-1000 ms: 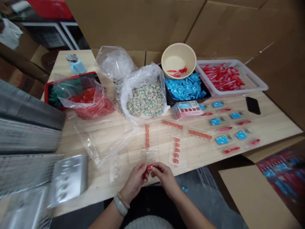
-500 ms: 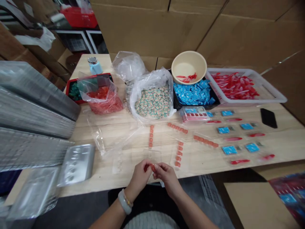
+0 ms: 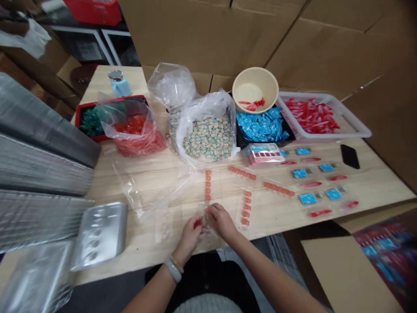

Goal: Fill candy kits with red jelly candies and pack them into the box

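Note:
At the table's near edge, my left hand (image 3: 191,234) is closed, with a bit of red showing at its curled fingers; what it holds is too blurred to name. My right hand (image 3: 222,221) pinches with its fingertips over a clear plastic blister tray (image 3: 208,239), and whatever is between them is hidden. Just beyond my hands lies a clear tray with a column of small orange-red squares (image 3: 207,184). More such squares stand in rows to the right, one upright row (image 3: 246,208) and two slanted ones (image 3: 243,173). Another clear blister tray (image 3: 163,224) is left of my left hand.
Stacked clear trays (image 3: 42,174) rise at the left. Behind are a bag of red pieces (image 3: 140,139), a bag of small printed packets (image 3: 208,139), blue sachets (image 3: 263,126), a cream bowl (image 3: 256,87) and a white basket (image 3: 352,124). A phone (image 3: 350,156) lies right of filled trays.
My hands, together at the table edge before, are now a little apart. The right hand has reached forward over the clear tray; the red piece seen between the fingertips no longer shows there.

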Demonstrator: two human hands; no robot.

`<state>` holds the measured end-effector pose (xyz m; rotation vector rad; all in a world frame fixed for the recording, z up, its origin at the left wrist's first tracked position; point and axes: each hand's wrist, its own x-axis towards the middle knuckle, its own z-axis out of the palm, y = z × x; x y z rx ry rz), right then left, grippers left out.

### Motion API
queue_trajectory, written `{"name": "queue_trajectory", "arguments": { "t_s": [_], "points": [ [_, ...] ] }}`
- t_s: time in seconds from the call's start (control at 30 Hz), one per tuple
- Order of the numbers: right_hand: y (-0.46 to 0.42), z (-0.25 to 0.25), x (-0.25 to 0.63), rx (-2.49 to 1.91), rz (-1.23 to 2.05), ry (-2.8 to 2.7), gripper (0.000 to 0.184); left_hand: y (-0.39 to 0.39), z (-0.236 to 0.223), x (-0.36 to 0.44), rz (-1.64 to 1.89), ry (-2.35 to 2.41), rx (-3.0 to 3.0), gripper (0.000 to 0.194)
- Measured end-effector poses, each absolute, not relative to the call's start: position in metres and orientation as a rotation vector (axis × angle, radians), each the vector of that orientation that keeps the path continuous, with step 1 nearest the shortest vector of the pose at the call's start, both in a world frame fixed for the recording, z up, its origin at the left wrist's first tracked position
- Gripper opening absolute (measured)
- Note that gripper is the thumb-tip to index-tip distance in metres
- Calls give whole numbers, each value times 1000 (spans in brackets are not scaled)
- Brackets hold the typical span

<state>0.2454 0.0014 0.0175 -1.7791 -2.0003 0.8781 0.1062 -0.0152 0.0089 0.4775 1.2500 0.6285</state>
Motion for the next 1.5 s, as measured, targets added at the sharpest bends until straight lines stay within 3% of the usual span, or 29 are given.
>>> {"name": "queue_trajectory", "arguments": {
  "t_s": [0.43, 0.63, 0.73, 0.87, 1.07, 1.33, 1.5],
  "points": [
    [37, 14, 232, -1354, 803, -2661, 14, -9, -6, 94, 601, 1262, 487, 31],
    [19, 22, 235, -1659, 904, -2279, 31, -8, 15, 91, 644, 1187, 322, 19],
    [-5, 35, 233, -1746, 991, -1939, 30, -5, 26, 89, 629, 1133, 305, 28],
    [-32, 44, 228, -1635, 1325, -1583, 26, -7, 34, 92, 549, 984, 366, 25],
    [-49, 44, 232, -1702, 1400, -1390, 17, -20, 35, 95, 441, 915, 472, 27],
    [-45, 44, 229, -1785, 1210, -1459, 14, -17, 20, 101, 487, 1217, 951, 25],
    [-20, 25, 233, -1874, 875, -2118, 21, 8, 3, 90, 641, 1390, 1193, 21]
  ]
}}
